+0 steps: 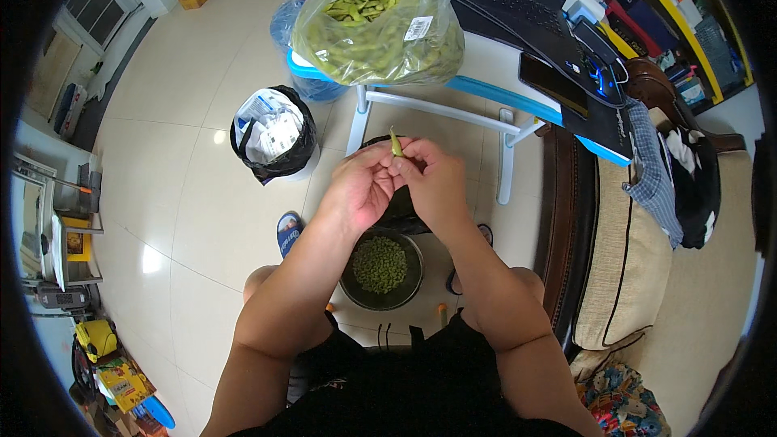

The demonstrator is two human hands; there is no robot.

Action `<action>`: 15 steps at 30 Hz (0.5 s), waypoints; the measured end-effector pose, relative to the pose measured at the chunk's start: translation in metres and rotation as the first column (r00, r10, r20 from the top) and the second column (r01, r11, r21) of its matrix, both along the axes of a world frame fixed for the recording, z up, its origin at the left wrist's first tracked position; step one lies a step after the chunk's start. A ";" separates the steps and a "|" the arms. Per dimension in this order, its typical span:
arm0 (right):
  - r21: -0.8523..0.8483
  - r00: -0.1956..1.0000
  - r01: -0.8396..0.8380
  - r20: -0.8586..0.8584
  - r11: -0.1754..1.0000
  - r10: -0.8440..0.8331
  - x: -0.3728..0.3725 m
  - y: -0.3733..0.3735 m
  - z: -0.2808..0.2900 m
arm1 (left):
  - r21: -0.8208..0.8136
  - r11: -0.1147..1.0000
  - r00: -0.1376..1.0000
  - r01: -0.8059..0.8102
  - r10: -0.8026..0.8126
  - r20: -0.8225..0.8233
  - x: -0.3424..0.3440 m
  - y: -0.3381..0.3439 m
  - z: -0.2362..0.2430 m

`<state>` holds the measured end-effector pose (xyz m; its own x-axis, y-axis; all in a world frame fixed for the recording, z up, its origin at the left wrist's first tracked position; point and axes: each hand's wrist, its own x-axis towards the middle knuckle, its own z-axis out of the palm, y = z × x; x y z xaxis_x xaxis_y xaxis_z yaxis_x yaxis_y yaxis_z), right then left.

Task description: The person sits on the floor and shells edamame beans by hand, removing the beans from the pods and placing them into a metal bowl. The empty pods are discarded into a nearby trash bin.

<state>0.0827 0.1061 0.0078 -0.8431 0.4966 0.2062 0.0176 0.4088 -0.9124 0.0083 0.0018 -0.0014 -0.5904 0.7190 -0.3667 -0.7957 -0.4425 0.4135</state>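
Between my fingertips stands a green soybean pod point(395, 142), its thin tip pointing up and away. My left hand point(361, 186) is turned partly palm up and pinches the pod's lower end from the left. From the right, my right hand point(434, 184) closes thumb and fingers on the same pod. A metal bowl point(417, 275) sits below my wrists, between my legs, with a heap of shelled green beans point(380, 265) in it. Just beyond the bowl is a black plastic bag point(401, 214), largely hidden by my hands; its contents do not show.
A clear bag of pods point(376, 44) lies on the white table's near left edge point(486, 97), beside a laptop point(510, 0) and a phone point(552, 83). Left of my hands stands a black-lined trash bin point(305, 137). A sofa point(615, 267) flanks my right side.
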 end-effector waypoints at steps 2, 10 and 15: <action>0.199 0.999 0.027 0.014 0.980 -0.030 0.000 0.001 -0.003 | -0.013 0.999 0.999 0.034 -0.034 0.021 0.001 -0.002 0.010; 0.605 0.998 0.061 -0.062 0.794 -0.030 0.001 0.005 -0.003 | -0.107 0.994 0.994 -0.018 0.006 -0.113 0.005 -0.002 -0.003; 0.634 0.999 0.046 -0.018 0.772 -0.045 0.004 0.010 0.000 | -0.168 0.985 0.977 0.040 -0.073 -0.201 0.006 -0.004 0.001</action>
